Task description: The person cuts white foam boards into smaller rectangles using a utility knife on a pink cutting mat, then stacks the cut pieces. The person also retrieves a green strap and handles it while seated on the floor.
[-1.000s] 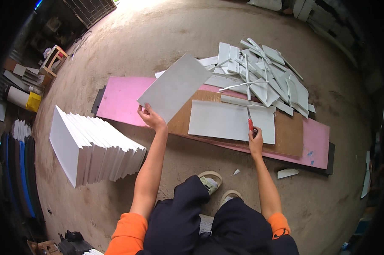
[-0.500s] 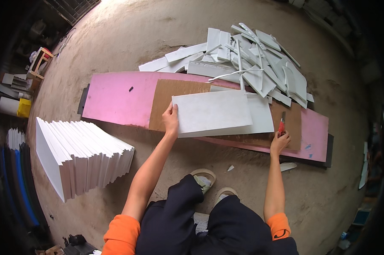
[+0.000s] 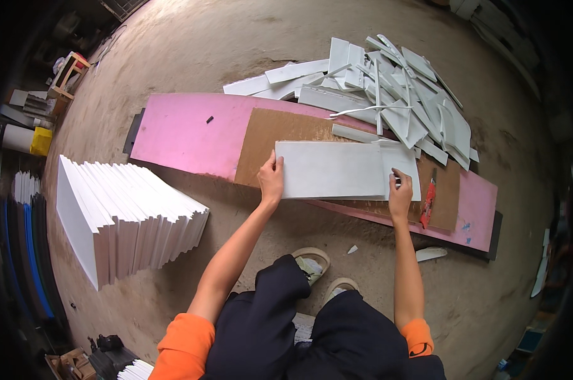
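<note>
My left hand (image 3: 272, 180) is closed on the left edge of a white rectangular panel (image 3: 331, 170), thumb on its upper face. The panel lies over the brown board (image 3: 261, 136), and its right end overlaps another white sheet (image 3: 401, 161). Over that sheet, close to the panel's right end, is my right hand (image 3: 400, 195). Its fingers are bent, with a gap between thumb and fingertips, and I see nothing held there. To the right of this hand a red-handled utility knife (image 3: 428, 204) rests on the brown board, blade pointing away from me.
Under the brown board is a long pink board (image 3: 178, 136) with a small black piece (image 3: 210, 120) on it. White offcuts (image 3: 400, 95) lie heaped beyond. At left, many white panels (image 3: 131, 218) stand packed in a row. White scraps (image 3: 431, 254) lie on the floor near my feet.
My right hand has let go of the knife, now lying on the brown board, and has moved left to the panel's right end. The panel lies lower and flatter. The view has shifted slightly.
</note>
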`<state>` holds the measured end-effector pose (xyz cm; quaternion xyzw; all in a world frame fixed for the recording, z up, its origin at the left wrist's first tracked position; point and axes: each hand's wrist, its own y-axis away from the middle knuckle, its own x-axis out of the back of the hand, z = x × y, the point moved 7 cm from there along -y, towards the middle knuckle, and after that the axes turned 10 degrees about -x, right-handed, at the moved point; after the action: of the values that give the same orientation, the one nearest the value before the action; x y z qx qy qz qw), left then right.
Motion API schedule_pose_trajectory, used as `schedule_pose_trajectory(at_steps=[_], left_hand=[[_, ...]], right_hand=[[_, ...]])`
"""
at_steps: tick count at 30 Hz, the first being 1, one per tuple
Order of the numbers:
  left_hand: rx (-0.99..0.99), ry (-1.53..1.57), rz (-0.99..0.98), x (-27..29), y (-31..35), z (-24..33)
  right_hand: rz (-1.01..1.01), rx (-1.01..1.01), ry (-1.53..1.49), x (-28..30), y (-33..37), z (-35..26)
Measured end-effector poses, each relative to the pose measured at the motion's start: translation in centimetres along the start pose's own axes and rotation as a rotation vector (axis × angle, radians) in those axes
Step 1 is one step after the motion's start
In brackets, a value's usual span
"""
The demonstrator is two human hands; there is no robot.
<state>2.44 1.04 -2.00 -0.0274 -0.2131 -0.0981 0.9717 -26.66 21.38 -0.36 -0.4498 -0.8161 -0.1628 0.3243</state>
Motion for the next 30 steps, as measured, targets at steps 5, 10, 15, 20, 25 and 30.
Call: schedule_pose_trajectory(at_steps=[5, 10, 15, 20, 25, 30], left_hand=[[-0.298, -0.346, -0.117, 1.6, 1.9, -1.2], [-0.190, -0.172, -0.229, 1.1, 2.1, -0.1], [-0.242, -0.272, -0.303, 1.2, 1.5, 0.0], [-0.236, -0.304, -0.407, 1.0, 1.2, -0.3], [-0.272, -0.305, -0.478, 0.9, 1.2, -0.2], [-0.259, -0.212, -0.511, 1.2, 1.3, -0.3]], right_hand=[[-0.052, -0.011, 0.000, -2.3, 0.2, -0.6], [-0.068, -0.058, -0.017, -2.4, -0.2, 0.9], [-0.126, -0.130, -0.146, -2.5, -0.7, 1.8], [-0.163, -0.161, -0.225, -2.3, -1.0, 2.5], [-0.197, -0.149, -0.228, -2.3, -1.7, 3.2], [-0.233, -0.155, -0.267, -2.8, -1.8, 3.6]])
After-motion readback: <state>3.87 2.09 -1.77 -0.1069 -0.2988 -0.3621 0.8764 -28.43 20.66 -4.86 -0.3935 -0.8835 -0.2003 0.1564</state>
